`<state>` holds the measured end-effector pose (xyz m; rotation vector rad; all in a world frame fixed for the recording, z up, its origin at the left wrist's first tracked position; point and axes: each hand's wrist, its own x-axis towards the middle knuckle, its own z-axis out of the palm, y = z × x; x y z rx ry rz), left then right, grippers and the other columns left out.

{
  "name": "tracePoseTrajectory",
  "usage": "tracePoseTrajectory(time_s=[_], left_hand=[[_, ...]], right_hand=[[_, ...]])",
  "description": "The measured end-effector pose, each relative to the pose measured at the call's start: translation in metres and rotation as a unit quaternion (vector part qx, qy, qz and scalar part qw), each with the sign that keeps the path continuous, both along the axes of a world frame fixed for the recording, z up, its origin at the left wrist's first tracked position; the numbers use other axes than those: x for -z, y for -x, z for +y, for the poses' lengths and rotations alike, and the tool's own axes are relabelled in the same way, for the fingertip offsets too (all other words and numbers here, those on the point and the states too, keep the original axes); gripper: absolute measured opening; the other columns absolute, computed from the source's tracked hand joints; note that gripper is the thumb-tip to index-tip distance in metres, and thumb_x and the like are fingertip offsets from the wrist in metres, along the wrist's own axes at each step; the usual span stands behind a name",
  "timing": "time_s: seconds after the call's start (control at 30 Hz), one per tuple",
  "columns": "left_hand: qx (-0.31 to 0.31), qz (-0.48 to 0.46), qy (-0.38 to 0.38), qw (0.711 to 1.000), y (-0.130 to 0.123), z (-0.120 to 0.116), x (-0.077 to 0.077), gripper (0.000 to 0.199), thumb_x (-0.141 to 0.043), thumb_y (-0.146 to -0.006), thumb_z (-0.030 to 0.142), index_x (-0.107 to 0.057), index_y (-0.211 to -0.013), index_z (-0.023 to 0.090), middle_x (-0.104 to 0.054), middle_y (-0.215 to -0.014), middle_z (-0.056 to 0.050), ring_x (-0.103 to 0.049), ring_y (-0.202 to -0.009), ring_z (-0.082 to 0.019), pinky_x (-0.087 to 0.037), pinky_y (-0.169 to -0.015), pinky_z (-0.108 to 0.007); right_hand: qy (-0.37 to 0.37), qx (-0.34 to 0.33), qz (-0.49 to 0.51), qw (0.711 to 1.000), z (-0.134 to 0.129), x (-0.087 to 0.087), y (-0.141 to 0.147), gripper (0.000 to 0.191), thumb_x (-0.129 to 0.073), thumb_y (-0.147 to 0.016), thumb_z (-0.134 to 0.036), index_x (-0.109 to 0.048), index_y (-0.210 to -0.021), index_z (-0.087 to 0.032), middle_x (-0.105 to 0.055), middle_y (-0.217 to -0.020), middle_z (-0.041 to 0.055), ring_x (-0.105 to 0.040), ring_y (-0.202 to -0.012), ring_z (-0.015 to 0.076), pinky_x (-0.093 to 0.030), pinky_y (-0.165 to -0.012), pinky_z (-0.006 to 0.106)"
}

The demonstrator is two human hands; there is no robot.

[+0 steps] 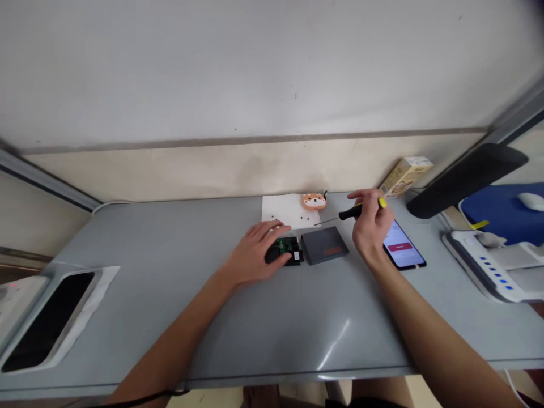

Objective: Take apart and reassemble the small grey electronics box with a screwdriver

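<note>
My left hand rests over the left side of a small black device with a green circuit board, its thumb and fingers around the edges. My right hand grips a black and yellow screwdriver, whose thin shaft points left over the near edge of a white paper. Several tiny dark screws lie on that paper. A flat dark grey cover lies just right of the circuit board device. On the paper's back right corner sits an orange animal-faced case.
Right of my right hand are a lit phone, a small carton, a black cylinder and a white power strip. A dark-screened device lies at the far left. The wall borders the table's back.
</note>
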<state>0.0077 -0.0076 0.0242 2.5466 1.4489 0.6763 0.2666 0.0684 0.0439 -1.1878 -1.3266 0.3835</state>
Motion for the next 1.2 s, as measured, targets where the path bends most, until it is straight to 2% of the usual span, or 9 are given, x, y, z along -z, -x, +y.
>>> tracePoseTrajectory(time_s=[0.13, 0.27, 0.47, 0.6, 0.7, 0.9, 1.03, 1.2], left_hand=[[0.034, 0.035, 0.012, 0.999, -0.016, 0.0, 0.006, 0.065, -0.059, -0.097, 0.049, -0.039, -0.155, 0.027, -0.05, -0.155, -0.013, -0.05, -0.138, -0.033, -0.037, -0.117, -0.052], [0.005, 0.014, 0.02, 1.0, -0.012, -0.002, 0.016, 0.069, -0.063, -0.095, 0.048, -0.037, -0.157, 0.028, -0.056, -0.149, -0.01, -0.053, -0.134, -0.032, -0.038, -0.115, -0.051], [-0.017, -0.016, 0.04, 0.999, -0.003, -0.004, 0.023, 0.071, -0.071, -0.091, 0.043, -0.04, -0.153, 0.029, -0.06, -0.147, -0.007, -0.056, -0.133, -0.029, -0.041, -0.114, -0.048], [-0.037, -0.034, 0.059, 0.997, -0.004, -0.005, 0.022, 0.073, -0.072, -0.09, 0.042, -0.039, -0.154, 0.03, -0.063, -0.144, -0.006, -0.058, -0.129, -0.029, -0.042, -0.113, -0.049], [-0.044, -0.041, 0.079, 0.995, -0.004, -0.006, 0.02, 0.075, -0.073, -0.09, 0.043, -0.038, -0.155, 0.032, -0.064, -0.141, -0.004, -0.058, -0.129, -0.029, -0.042, -0.114, -0.049], [-0.05, -0.038, 0.079, 0.995, -0.003, -0.005, 0.021, 0.074, -0.074, -0.089, 0.046, -0.041, -0.154, 0.032, -0.064, -0.142, -0.003, -0.057, -0.13, -0.03, -0.044, -0.112, -0.05], [-0.047, -0.036, 0.071, 0.996, -0.003, -0.005, 0.021, 0.072, -0.075, -0.088, 0.044, -0.044, -0.152, 0.031, -0.063, -0.143, -0.004, -0.057, -0.13, -0.029, -0.044, -0.113, -0.048], [-0.041, -0.041, 0.069, 0.996, -0.004, -0.006, 0.021, 0.062, -0.076, -0.087, 0.042, -0.051, -0.143, 0.031, -0.064, -0.14, -0.004, -0.058, -0.128, -0.029, -0.042, -0.114, -0.048]], right_hand=[[0.043, -0.005, -0.007, 0.999, 0.006, 0.014, 0.003, 0.049, -0.042, -0.1, -0.06, -0.068, -0.087, -0.02, -0.049, -0.06, -0.0028, -0.048, -0.054, 0.0136, -0.036, -0.055, 0.028], [0.066, -0.018, -0.047, 0.997, 0.007, 0.022, 0.002, 0.048, -0.044, -0.1, -0.058, -0.067, -0.085, -0.019, -0.058, -0.064, -0.0015, -0.051, -0.057, 0.0132, -0.038, -0.058, 0.028], [0.088, -0.037, -0.055, 0.994, 0.008, 0.026, 0.001, 0.048, -0.046, -0.1, -0.059, -0.066, -0.083, -0.019, -0.055, -0.06, -0.0028, -0.048, -0.055, 0.0127, -0.036, -0.057, 0.028], [0.073, -0.018, -0.026, 0.997, 0.009, 0.023, 0.002, 0.05, -0.044, -0.1, -0.059, -0.066, -0.08, -0.019, -0.054, -0.059, -0.0022, -0.048, -0.053, 0.0129, -0.036, -0.054, 0.028], [0.064, -0.008, 0.037, 0.997, 0.008, 0.019, 0.005, 0.05, -0.042, -0.099, -0.061, -0.063, -0.077, -0.02, -0.051, -0.059, -0.0021, -0.049, -0.053, 0.0131, -0.038, -0.053, 0.027], [0.156, -0.048, 0.198, 0.967, 0.004, 0.02, 0.02, 0.055, -0.042, -0.094, -0.072, -0.059, -0.079, -0.022, -0.046, -0.056, -0.0031, -0.044, -0.047, 0.0126, -0.034, -0.045, 0.027], [0.208, -0.084, 0.22, 0.949, 0.004, 0.026, 0.025, 0.055, -0.044, -0.092, -0.073, -0.06, -0.08, -0.022, -0.043, -0.054, -0.004, -0.04, -0.046, 0.0126, -0.03, -0.043, 0.027], [0.234, -0.055, 0.196, 0.951, 0.004, 0.02, 0.021, 0.052, -0.05, -0.092, -0.068, -0.061, -0.074, -0.021, -0.046, -0.056, -0.0028, -0.041, -0.048, 0.0122, -0.035, -0.047, 0.027]])
